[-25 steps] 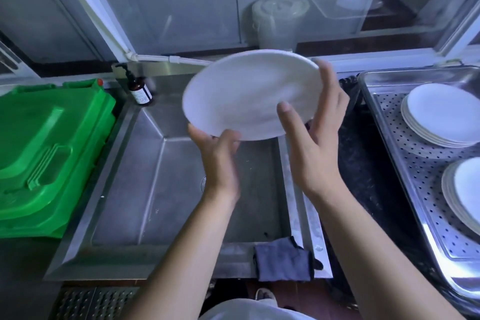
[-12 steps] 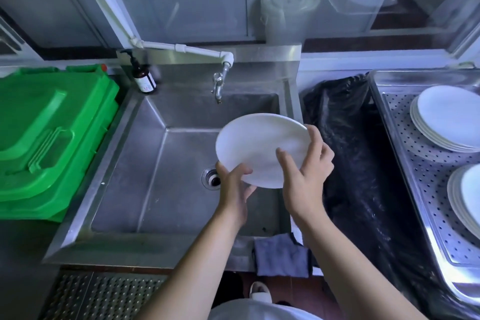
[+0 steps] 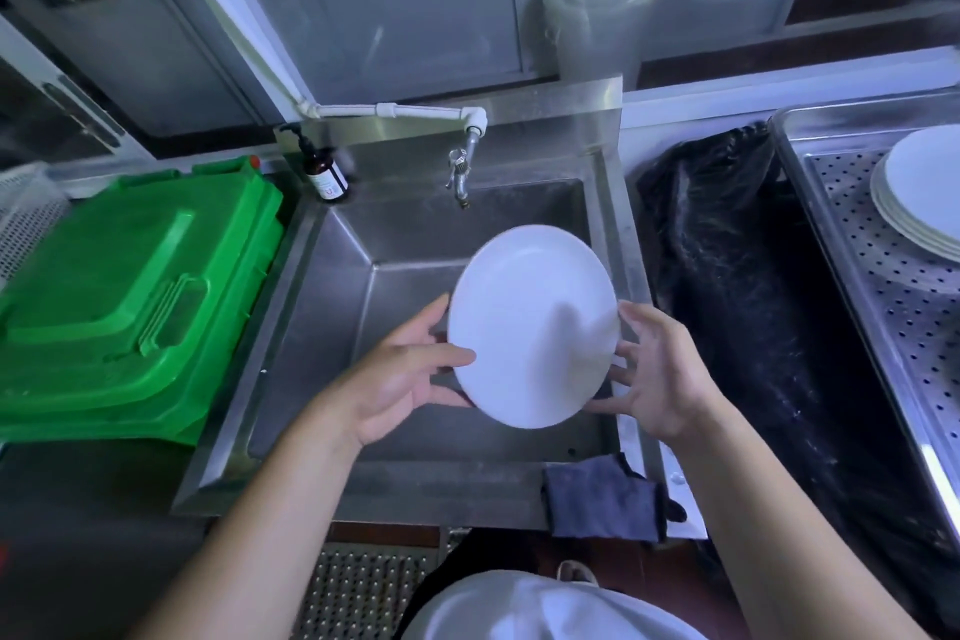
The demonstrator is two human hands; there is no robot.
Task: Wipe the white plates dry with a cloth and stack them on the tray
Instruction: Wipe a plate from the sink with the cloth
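Observation:
A white plate (image 3: 532, 325) is held tilted over the steel sink (image 3: 332, 327), between both hands. My left hand (image 3: 405, 374) grips its left rim, thumb on the face and fingers behind. My right hand (image 3: 657, 374) holds the right rim with spread fingers curled round the edge. A grey-blue cloth (image 3: 602, 499) hangs over the sink's front edge, untouched. At the far right, a stack of white plates (image 3: 919, 192) sits on the perforated steel tray (image 3: 883, 307).
A green plastic bin lid (image 3: 130, 296) lies left of the sink. A tap (image 3: 460, 172) and a brown pump bottle (image 3: 324, 172) stand at the sink's back. A black bag (image 3: 737, 286) fills the gap between sink and tray.
The plate came down from in front of my face to low over the sink. My hands shifted from its lower edge to its left and right rims.

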